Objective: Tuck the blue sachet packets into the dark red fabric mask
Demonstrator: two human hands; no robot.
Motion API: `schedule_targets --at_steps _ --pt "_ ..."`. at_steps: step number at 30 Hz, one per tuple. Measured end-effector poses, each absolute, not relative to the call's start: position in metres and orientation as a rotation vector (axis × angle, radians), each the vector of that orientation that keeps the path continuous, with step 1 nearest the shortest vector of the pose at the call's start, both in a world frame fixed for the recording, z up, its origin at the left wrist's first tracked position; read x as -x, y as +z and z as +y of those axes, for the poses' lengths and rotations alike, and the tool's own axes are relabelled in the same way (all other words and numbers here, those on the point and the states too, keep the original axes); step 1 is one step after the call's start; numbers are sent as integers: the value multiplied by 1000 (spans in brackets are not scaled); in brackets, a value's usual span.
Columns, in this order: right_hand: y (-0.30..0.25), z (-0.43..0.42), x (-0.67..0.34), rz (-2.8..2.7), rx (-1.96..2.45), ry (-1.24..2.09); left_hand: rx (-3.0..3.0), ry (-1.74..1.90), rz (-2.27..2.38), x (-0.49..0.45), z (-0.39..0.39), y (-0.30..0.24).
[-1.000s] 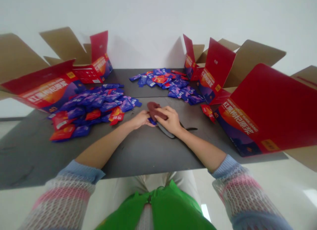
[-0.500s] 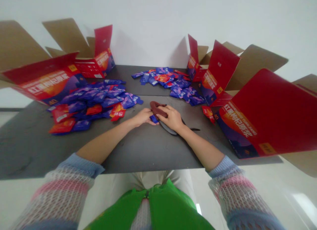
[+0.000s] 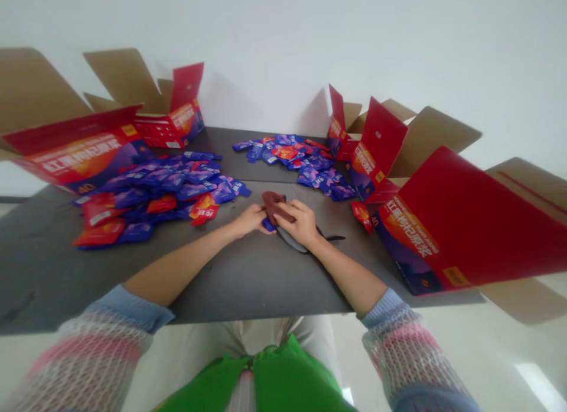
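Observation:
My right hand [image 3: 302, 224] is closed around a brown, soft-looking folded piece [image 3: 273, 203], perhaps a cloth. My left hand [image 3: 253, 220] grips a small blue sachet [image 3: 268, 225] right beside it, and the two hands almost meet at the middle of the table. Under my right hand lies a grey flat item with a dark edge [image 3: 290, 242], mostly covered. A thin black strip [image 3: 335, 238] sticks out to the right of my wrist. The fingertips on the far side of the brown piece are hidden.
Left of my hands is a big heap of blue and red sachets [image 3: 163, 184]; a smaller heap [image 3: 305, 164] lies at the back. Open red cartons stand at left [image 3: 84, 155], back left [image 3: 186, 119] and right [image 3: 420, 229]. One red sachet [image 3: 362, 216] lies by the right carton.
The whole view has shifted slightly, so things appear lower and mostly farther left. The brown piece has changed shape: its looped end now looks folded down. Both hands keep their holds.

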State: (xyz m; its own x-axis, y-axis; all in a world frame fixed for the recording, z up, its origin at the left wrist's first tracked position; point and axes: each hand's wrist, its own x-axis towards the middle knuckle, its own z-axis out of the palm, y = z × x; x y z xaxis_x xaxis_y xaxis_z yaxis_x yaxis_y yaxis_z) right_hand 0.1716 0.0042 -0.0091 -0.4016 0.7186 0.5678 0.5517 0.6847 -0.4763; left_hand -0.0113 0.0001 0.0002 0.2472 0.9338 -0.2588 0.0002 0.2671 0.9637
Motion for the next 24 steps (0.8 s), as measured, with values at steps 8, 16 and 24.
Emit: schedule_targets --at_steps 8,16,24 --pt "-6 3 -169 -2282 1004 378 -1044 823 1034 19 6 -1" --pt "2 15 -178 -2201 1440 238 -937 736 1000 25 13 -7" --pt "-4 18 -184 -1938 1283 273 -936 728 993 29 15 -8"
